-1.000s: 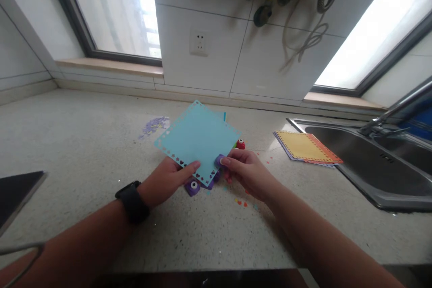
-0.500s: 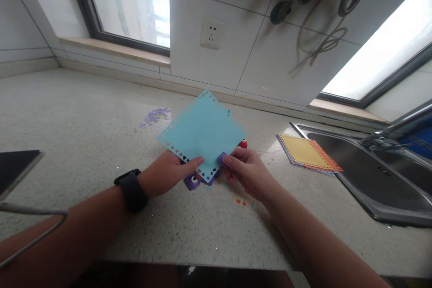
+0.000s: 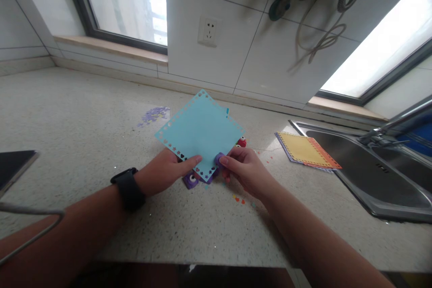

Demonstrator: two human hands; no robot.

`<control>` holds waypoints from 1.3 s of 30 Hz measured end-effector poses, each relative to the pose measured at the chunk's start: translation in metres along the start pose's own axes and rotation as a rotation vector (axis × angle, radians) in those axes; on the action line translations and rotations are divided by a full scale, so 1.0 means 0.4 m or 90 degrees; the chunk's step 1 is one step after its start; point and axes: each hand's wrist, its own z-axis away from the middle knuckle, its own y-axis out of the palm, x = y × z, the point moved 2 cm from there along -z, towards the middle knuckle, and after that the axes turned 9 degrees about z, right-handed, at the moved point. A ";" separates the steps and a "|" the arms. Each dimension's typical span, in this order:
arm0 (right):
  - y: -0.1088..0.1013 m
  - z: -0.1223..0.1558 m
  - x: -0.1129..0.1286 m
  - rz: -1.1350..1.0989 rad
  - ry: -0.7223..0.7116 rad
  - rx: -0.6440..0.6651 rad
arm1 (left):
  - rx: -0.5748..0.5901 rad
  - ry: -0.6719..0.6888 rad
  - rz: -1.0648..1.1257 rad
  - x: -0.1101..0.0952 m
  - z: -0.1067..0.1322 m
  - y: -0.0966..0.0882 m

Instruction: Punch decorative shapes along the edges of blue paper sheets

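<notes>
A light blue sheet of paper [image 3: 200, 130] with small shapes punched along its edges is held up, turned corner-down. My left hand [image 3: 168, 166] grips its lower left side, thumb on top and fingers hidden beneath. In my right hand [image 3: 245, 168] is a purple craft punch [image 3: 219, 160], pinched at the paper's lower right edge. Another purple punch [image 3: 191, 180] rests on the counter below the sheet, partly covered. Red punches [image 3: 241, 141] show just behind the right hand.
Purple paper bits [image 3: 154, 115] lie in a heap at the left, orange bits [image 3: 240, 200] nearer the front. A stack of punched yellow and orange sheets [image 3: 305, 150] overlaps the rim of a steel sink [image 3: 357, 195]. A dark flat object [image 3: 15, 168] sits at the far left.
The whole view has shifted slightly. Both hands keep the same grip on the sheet and the punch, with almost no movement between them.
</notes>
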 end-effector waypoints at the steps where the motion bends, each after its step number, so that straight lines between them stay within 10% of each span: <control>1: 0.000 0.000 0.000 0.001 0.000 0.000 | 0.001 -0.003 0.003 0.001 0.000 0.000; 39: 0.000 -0.003 -0.005 0.020 0.031 -0.017 | 0.004 -0.005 0.035 0.009 0.000 0.000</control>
